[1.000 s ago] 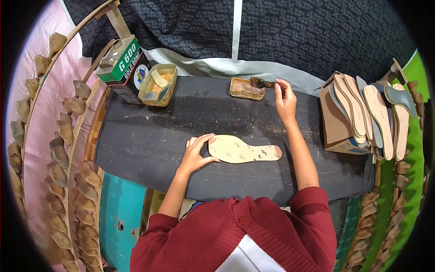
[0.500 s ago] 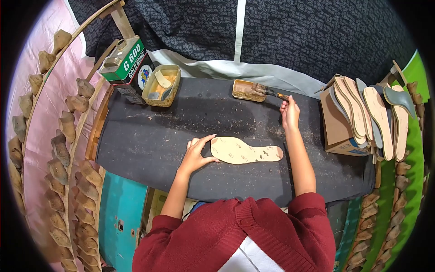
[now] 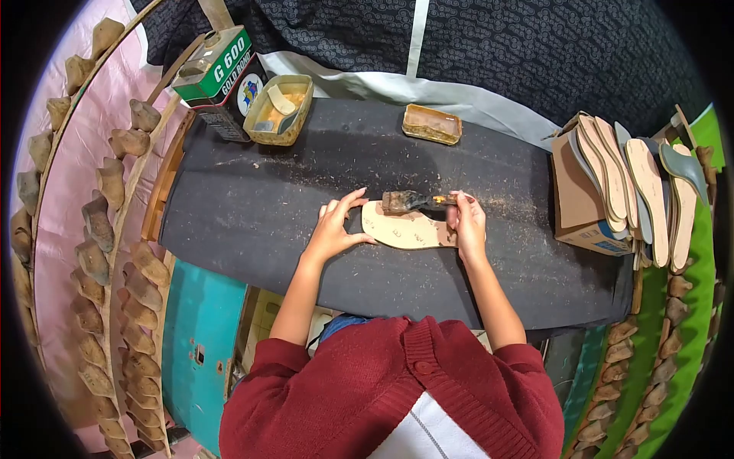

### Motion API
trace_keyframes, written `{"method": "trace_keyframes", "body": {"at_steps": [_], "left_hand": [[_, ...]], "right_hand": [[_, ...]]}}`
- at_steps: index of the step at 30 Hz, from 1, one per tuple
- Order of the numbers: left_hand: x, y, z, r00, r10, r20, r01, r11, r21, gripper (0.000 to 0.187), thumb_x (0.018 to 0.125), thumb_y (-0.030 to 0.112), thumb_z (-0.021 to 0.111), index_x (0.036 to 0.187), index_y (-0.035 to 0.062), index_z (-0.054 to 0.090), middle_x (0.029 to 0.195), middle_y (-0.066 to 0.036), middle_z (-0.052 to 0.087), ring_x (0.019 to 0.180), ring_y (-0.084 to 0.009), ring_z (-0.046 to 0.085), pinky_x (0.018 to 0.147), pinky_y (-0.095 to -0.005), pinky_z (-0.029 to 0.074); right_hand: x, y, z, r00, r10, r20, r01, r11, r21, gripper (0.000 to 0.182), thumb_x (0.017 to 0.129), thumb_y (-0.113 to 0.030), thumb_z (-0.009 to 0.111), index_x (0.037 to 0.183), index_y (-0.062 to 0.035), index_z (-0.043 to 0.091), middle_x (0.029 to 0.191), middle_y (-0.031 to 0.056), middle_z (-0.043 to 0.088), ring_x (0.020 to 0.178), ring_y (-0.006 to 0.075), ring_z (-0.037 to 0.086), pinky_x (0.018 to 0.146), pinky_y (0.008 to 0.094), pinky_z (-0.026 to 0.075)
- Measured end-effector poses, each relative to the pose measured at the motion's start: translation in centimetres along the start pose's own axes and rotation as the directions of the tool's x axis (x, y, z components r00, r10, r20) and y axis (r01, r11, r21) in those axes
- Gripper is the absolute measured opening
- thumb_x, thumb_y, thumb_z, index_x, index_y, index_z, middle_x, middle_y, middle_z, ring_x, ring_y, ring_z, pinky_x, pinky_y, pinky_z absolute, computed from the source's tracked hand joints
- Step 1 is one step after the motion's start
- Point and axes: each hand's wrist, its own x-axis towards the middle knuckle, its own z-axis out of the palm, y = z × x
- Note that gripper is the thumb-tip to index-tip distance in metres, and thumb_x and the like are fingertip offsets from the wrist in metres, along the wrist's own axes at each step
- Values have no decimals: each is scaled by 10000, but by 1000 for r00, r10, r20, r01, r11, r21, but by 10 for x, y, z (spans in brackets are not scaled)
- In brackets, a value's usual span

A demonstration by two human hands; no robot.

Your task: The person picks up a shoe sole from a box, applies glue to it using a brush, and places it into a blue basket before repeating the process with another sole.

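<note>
A pale beige insole (image 3: 394, 231) with dark smudges lies flat on the black-covered table (image 3: 252, 206) in front of me. My left hand (image 3: 331, 228) grips its wide end at the left, with forefinger and thumb at opposite edges. In my right hand (image 3: 469, 228) is a brush (image 3: 417, 203) with dark, caked bristles, held by the handle. The brush lies sideways, its bristles pointing left and overlapping the upper edge of the insole. My right hand covers the insole's narrow end.
A shallow glue-stained tray (image 3: 432, 125) sits at the back. Back left are a G 600 can (image 3: 222, 84) and a tub (image 3: 281, 111) holding small pieces. A cardboard box (image 3: 585, 183) at right is stacked with insoles (image 3: 646, 183). Shoe lasts (image 3: 95, 222) line racks on both sides.
My right hand has brought the brush from the tray at the back, down and left, over the insole. My left hand still holds the insole's wide end. The camera view has shifted slightly.
</note>
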Motion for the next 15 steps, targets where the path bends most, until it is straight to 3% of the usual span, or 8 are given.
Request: {"method": "trace_keyframes", "body": {"at_steps": [15], "left_hand": [[0, 1, -2, 1000, -20, 18, 20, 1000, 17, 876, 467, 358, 776, 1224, 144, 391, 1061, 14, 568, 867, -190, 463, 808, -314, 318]], "right_hand": [[-19, 5, 8, 989, -136, -53, 124, 975, -186, 175, 874, -195, 477, 944, -39, 511, 638, -25, 484, 508, 15, 412, 442, 149, 341]]}}
